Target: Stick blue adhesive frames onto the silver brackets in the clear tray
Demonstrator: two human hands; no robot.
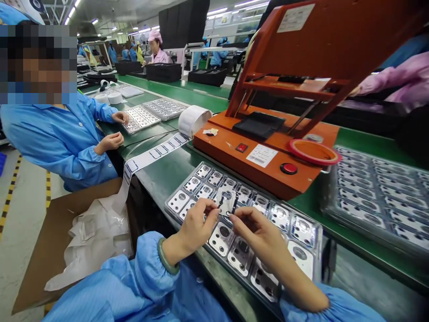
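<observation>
My left fingers [211, 219] are pressed together at the tips, pinching the left side of a small, thin, pale see-through piece with dark edging [229, 200]. My right fingers [238, 225] are curled at its lower right corner, thumb and forefinger close together; I cannot tell whether they grip it or only touch it. I have the piece tilted up over the middle of a clear plastic tray [319, 241], which lies along the near edge of the green worktop [157, 178]. Shiny silver metal plates with dark round holes [177, 202] sit in rows in that tray. A jade-green bangle [164, 256] circles my left wrist.

Just beyond the tray, farther from the worktop's near edge, stands an orange metal machine with its lid raised [231, 134]; a red round button [288, 168] is on its base, and a red-rimmed ring [335, 159] rests at its right corner. To its left is a white label roll [195, 120]; its white strip with dark blue outlines [167, 147] runs over the worktop's near edge toward a brown cardboard box [43, 250]. Past the box, a co-worker in a blue smock [60, 143] faces the worktop.
</observation>
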